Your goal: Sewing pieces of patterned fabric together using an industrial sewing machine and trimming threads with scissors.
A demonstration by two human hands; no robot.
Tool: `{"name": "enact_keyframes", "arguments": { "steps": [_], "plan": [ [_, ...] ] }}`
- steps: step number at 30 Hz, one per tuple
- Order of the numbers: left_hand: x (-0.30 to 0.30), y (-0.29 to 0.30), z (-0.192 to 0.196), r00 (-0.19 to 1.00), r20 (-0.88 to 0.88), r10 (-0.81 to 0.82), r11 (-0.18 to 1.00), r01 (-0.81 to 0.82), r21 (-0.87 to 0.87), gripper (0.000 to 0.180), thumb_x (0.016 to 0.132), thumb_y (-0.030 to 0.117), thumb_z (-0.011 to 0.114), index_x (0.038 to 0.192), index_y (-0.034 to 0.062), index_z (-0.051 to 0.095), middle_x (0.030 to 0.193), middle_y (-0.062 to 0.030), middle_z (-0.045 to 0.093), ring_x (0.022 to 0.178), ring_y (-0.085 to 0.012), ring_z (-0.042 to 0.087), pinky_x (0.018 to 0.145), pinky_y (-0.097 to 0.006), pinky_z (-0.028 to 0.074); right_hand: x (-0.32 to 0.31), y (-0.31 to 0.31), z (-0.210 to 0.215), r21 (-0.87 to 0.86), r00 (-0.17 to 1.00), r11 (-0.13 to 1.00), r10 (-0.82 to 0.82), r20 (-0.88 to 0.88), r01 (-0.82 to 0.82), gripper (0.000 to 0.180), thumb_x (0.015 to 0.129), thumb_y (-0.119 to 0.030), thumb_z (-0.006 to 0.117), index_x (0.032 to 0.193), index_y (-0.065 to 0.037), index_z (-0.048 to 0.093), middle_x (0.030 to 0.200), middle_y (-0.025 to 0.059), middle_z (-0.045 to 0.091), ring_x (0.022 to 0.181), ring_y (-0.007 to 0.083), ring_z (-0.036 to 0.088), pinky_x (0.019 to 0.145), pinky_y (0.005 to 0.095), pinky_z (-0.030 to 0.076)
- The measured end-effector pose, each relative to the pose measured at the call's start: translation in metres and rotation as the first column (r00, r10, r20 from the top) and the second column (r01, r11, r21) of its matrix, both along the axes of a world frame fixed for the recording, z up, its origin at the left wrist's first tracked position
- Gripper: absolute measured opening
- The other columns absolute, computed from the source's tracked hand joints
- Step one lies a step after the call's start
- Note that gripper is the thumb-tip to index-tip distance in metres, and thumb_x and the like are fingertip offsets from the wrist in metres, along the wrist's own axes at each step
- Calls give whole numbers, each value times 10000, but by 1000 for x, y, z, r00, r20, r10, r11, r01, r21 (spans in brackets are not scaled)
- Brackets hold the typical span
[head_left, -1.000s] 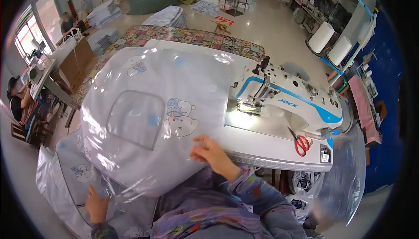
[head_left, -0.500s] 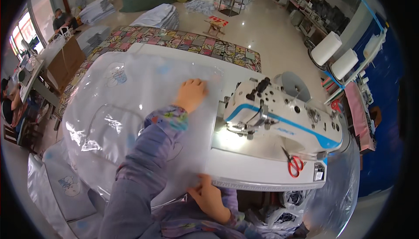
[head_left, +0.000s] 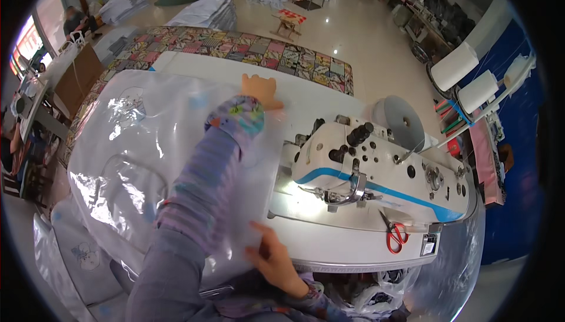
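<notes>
A large glossy, translucent plastic sheet [head_left: 170,139] with pale blue spots and a small printed cartoon figure covers the left of the white sewing table. My left hand [head_left: 262,89] rests at its far right corner, fingers spread and bent down at the tips, thumb out to the side. Lower down, my right hand [head_left: 275,260] is by the sheet's near right edge. Its thumb and forefinger stand apart; the other fingers curl under. To the right is a white and blue sewing machine [head_left: 376,175], its lamp lit over the needle area.
Red-handled scissors [head_left: 396,238] lie before the machine. White thread cones [head_left: 454,68] stand at the right. A patterned cloth [head_left: 288,57] covers the surface beyond. More printed plastic [head_left: 85,257] hangs at lower left. A person [head_left: 76,22] sits far left.
My left hand has slid away from me to the sheet's far corner. My right hand has shifted slightly, its thumb and forefinger wider apart. The view has moved, so the machine appears lower and nearer.
</notes>
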State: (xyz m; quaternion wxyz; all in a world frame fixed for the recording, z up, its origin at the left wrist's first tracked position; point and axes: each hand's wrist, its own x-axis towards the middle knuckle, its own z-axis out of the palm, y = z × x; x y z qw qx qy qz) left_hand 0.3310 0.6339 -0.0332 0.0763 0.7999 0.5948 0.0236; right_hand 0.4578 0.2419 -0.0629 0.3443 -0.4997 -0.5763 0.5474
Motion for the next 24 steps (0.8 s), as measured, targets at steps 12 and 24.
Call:
{"name": "enact_keyframes", "arguments": {
  "steps": [12,24],
  "plan": [
    [-30,-246,-32,701,692,-174,931,347,-117,325,836,284,847,966,26,697,897,-127,664,835,-295,647,721,-412,482,71,-35,11,-2,989,994,107,105,-108,252,1008,-183,726,1216,-45,693,896,135,753,742,238,725,688,346,568],
    [-2,-256,-24,525,815,-246,898,440,-12,295,874,281,826,951,22,707,819,-106,676,725,-281,624,687,-400,476,57,39,-17,-44,862,884,-463,-206,465,233,1002,-145,752,875,35,677,654,-53,541,623,16,409,508,269,315]
  ]
}}
